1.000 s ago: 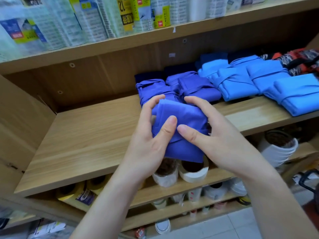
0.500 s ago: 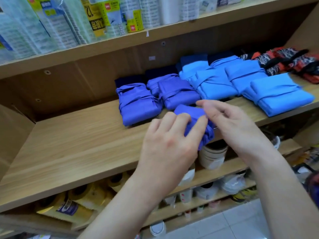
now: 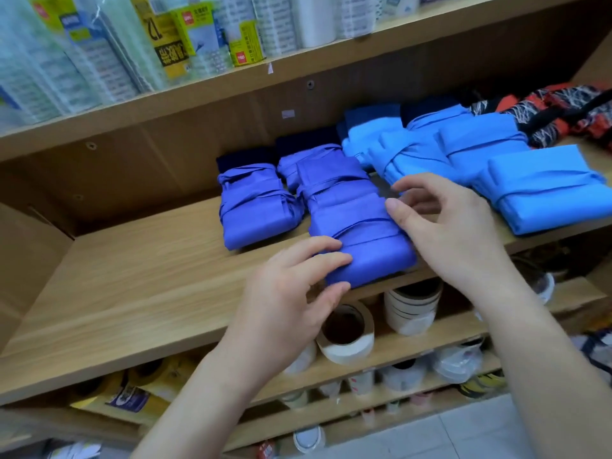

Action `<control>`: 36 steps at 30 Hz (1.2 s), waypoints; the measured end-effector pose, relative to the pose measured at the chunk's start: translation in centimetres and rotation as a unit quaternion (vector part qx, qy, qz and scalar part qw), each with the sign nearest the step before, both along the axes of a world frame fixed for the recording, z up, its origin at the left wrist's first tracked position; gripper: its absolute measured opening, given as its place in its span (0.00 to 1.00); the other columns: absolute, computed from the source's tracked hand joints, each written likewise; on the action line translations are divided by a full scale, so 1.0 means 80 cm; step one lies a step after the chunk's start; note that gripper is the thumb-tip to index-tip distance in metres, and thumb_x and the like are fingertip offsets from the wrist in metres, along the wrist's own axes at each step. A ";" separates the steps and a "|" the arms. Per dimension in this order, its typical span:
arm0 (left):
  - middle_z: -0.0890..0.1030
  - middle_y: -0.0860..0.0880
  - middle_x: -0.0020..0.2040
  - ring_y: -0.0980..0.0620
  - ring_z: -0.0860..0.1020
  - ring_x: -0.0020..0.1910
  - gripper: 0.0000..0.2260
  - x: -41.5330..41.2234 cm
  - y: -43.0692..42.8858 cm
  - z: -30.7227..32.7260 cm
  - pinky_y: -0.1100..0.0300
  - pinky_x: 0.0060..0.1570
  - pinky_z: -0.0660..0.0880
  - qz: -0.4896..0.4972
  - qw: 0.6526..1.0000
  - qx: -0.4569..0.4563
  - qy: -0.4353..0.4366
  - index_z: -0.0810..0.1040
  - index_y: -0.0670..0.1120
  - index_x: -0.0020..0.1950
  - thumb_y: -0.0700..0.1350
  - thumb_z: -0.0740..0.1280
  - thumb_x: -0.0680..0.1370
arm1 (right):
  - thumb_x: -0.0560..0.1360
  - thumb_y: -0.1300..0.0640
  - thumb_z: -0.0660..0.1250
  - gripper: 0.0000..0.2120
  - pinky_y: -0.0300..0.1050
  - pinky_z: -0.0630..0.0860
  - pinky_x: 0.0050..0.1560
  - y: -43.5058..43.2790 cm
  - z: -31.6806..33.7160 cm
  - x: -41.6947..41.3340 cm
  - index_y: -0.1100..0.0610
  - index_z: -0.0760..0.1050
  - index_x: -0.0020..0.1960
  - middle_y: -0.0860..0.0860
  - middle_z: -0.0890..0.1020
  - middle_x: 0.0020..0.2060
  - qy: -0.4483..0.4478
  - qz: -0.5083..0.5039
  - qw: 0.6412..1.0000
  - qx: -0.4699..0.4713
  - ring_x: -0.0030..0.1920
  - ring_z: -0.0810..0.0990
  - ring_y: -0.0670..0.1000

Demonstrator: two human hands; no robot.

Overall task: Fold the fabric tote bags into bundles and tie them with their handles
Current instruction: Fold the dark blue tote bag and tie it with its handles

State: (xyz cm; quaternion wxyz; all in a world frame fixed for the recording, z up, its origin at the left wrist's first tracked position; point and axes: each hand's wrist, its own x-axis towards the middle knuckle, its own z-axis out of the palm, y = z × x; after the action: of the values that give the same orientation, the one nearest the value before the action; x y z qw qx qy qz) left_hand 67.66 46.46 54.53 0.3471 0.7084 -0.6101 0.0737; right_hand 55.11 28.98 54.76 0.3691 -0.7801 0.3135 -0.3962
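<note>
A folded violet-blue tote bundle [image 3: 361, 240], wrapped by its handle, lies at the front edge of the middle wooden shelf [image 3: 139, 293] and slightly overhangs it. My left hand [image 3: 291, 293] has the bundle's near left corner between fingertips on top and thumb at the front face. My right hand [image 3: 447, 233] is at the bundle's right side; its thumb touches the fabric and the fingers are loosely curved above it. Behind sit two more tied violet bundles [image 3: 255, 207] and several tied light-blue bundles [image 3: 543, 193].
Dark navy folded bags and red-black patterned bags [image 3: 563, 111] lie at the back right. The upper shelf holds packaged goods [image 3: 185, 38]. Tape rolls [image 3: 346, 332] stand on the shelf below. The left half of the middle shelf is bare wood.
The bundle was held up in both hands a second ago; it moved forward and now lies on the shelf in front of the other violet bundles. My right fingers have lifted off it.
</note>
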 end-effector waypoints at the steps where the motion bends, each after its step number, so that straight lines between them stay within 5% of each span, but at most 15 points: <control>1: 0.79 0.54 0.58 0.60 0.77 0.44 0.12 -0.003 -0.001 -0.001 0.60 0.49 0.77 0.001 1.000 -0.011 -0.001 0.84 0.46 0.56 0.46 0.72 0.74 | 0.75 0.51 0.71 0.07 0.35 0.75 0.44 0.002 -0.004 -0.004 0.48 0.77 0.51 0.45 0.81 0.41 -0.010 -0.012 1.000 -0.009 0.41 0.80 0.43; 4: 0.80 0.52 0.56 0.59 0.78 0.46 0.11 -0.010 -0.004 -0.001 0.65 0.49 0.76 0.008 1.000 -0.028 -0.003 0.84 0.44 0.54 0.43 0.73 0.73 | 0.75 0.50 0.70 0.06 0.36 0.76 0.43 0.004 -0.012 -0.017 0.48 0.75 0.49 0.43 0.81 0.40 -0.019 -0.011 1.000 0.007 0.41 0.81 0.42; 7: 0.81 0.51 0.55 0.58 0.79 0.52 0.10 -0.009 -0.008 0.000 0.64 0.52 0.76 0.009 0.999 -0.043 0.005 0.84 0.43 0.53 0.42 0.73 0.73 | 0.76 0.54 0.70 0.01 0.27 0.71 0.41 0.005 -0.014 -0.027 0.48 0.79 0.46 0.40 0.82 0.38 0.004 0.028 1.000 -0.008 0.42 0.80 0.40; 11: 0.77 0.49 0.54 0.53 0.78 0.45 0.12 -0.005 -0.011 -0.001 0.57 0.46 0.79 0.006 0.997 -0.067 0.045 0.83 0.44 0.56 0.40 0.73 0.74 | 0.79 0.56 0.66 0.07 0.25 0.69 0.42 0.008 -0.012 -0.039 0.50 0.82 0.53 0.37 0.82 0.43 0.029 0.041 0.998 -0.035 0.46 0.78 0.36; 18: 0.75 0.48 0.51 0.51 0.78 0.42 0.10 -0.002 -0.011 0.001 0.57 0.38 0.78 -0.012 0.993 -0.084 0.077 0.83 0.44 0.56 0.42 0.70 0.75 | 0.79 0.55 0.64 0.11 0.28 0.72 0.48 0.019 -0.026 -0.067 0.52 0.81 0.59 0.42 0.83 0.47 -0.017 -0.041 0.997 -0.056 0.49 0.80 0.40; 22: 0.79 0.50 0.47 0.53 0.79 0.44 0.08 -0.001 0.002 0.004 0.58 0.41 0.77 -0.048 0.992 -0.096 0.066 0.83 0.42 0.53 0.39 0.68 0.76 | 0.79 0.58 0.64 0.09 0.30 0.73 0.42 0.035 -0.034 -0.101 0.51 0.80 0.58 0.42 0.83 0.42 -0.013 -0.086 0.995 -0.056 0.43 0.80 0.43; 26: 0.83 0.52 0.45 0.58 0.80 0.44 0.08 -0.004 0.019 -0.006 0.65 0.45 0.75 -0.098 0.992 -0.066 0.050 0.84 0.43 0.51 0.37 0.68 0.75 | 0.78 0.60 0.66 0.09 0.26 0.70 0.42 0.062 -0.057 -0.143 0.52 0.81 0.56 0.42 0.83 0.42 0.098 -0.132 0.984 -0.075 0.43 0.79 0.40; 31: 0.82 0.55 0.47 0.61 0.79 0.47 0.11 -0.004 0.034 -0.040 0.66 0.48 0.75 -0.187 0.981 0.037 0.047 0.84 0.46 0.51 0.43 0.64 0.74 | 0.78 0.57 0.65 0.12 0.46 0.76 0.47 0.107 -0.094 -0.209 0.50 0.80 0.60 0.45 0.83 0.48 0.307 -0.160 0.937 -0.043 0.47 0.80 0.49; 36: 0.81 0.56 0.46 0.58 0.79 0.45 0.14 -0.035 0.027 -0.077 0.65 0.45 0.74 -0.243 0.961 0.132 0.014 0.84 0.49 0.50 0.49 0.60 0.74 | 0.78 0.56 0.65 0.12 0.51 0.77 0.47 0.151 -0.134 -0.290 0.50 0.80 0.60 0.50 0.83 0.49 0.449 -0.204 0.869 0.031 0.52 0.82 0.55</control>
State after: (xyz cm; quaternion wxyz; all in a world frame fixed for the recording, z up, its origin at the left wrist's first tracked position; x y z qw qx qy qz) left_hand 64.88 48.61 48.34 0.2668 0.5790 -0.7634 -0.1042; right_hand 31.90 41.02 44.02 0.1230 -0.7808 0.6097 -0.0596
